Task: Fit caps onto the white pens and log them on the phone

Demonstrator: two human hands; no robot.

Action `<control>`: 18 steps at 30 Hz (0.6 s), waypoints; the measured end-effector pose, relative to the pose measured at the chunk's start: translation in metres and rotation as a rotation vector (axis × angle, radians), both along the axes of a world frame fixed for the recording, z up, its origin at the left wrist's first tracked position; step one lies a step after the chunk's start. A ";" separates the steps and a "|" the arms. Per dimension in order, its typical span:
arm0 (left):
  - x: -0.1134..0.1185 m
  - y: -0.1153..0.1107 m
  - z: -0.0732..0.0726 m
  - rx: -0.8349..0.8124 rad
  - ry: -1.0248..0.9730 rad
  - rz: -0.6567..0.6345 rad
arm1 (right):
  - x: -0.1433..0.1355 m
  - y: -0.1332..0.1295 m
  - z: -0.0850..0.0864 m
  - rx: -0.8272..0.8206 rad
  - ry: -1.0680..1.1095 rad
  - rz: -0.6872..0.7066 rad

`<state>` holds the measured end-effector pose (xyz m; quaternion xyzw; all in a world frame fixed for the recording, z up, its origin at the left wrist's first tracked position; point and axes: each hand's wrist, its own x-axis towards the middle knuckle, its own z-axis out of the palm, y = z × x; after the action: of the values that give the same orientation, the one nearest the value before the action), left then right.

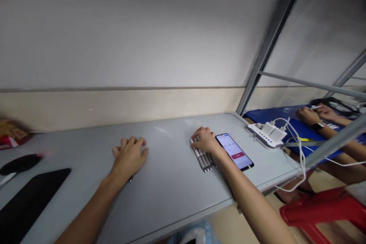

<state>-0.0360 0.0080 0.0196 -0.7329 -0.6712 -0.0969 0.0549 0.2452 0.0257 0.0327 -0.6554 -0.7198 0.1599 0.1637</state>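
Observation:
My left hand [130, 157] rests palm down on the grey desk, its fingers bent over a pen. Only the dark tip of this pen [130, 179] shows below the palm; the rest is hidden. Farther right, my right hand [204, 139] closes over the far ends of several pens [204, 160]. These have grey grips and silver tips, and lie side by side with the tips toward me. A phone [235, 151] with a lit timer screen and a red button lies just right of that hand.
A white power strip [265, 136] with plugged chargers and cables sits at the desk's right end, beside a metal frame post [264, 51]. At left are a black mouse [20, 164], a black flat object [34, 200] and a red packet [13, 133]. Another person's hands [310, 116] work over a blue surface.

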 end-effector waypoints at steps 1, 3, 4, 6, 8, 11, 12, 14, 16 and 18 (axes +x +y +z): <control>0.000 0.000 0.000 0.006 0.000 -0.002 | 0.000 0.000 0.000 0.004 -0.003 0.003; -0.001 0.000 -0.001 0.011 0.004 -0.001 | 0.000 0.000 0.000 0.010 -0.007 0.005; -0.001 0.000 0.000 0.012 0.010 0.002 | 0.000 -0.001 0.000 0.016 -0.003 0.004; -0.001 0.000 0.000 0.013 0.026 0.011 | 0.000 -0.001 0.001 0.044 0.023 0.005; -0.001 -0.001 0.000 0.025 0.039 0.006 | 0.000 -0.002 0.001 0.073 0.054 0.009; 0.000 -0.002 0.000 0.037 0.044 -0.019 | 0.000 -0.003 0.000 0.073 0.060 0.023; 0.001 -0.003 0.000 0.040 0.042 -0.026 | 0.000 -0.003 0.000 0.063 0.052 0.029; 0.001 -0.003 0.000 0.044 0.030 -0.037 | -0.001 -0.003 -0.002 0.057 0.040 0.040; 0.002 -0.004 0.000 0.038 0.013 -0.049 | -0.001 -0.002 -0.004 0.074 0.037 0.047; 0.004 -0.004 0.000 0.010 -0.008 -0.066 | -0.003 -0.003 -0.007 0.114 0.049 0.068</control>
<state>-0.0321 0.0039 0.0199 -0.7539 -0.6464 -0.1049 0.0523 0.2417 0.0229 0.0259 -0.6159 -0.7454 0.1400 0.2130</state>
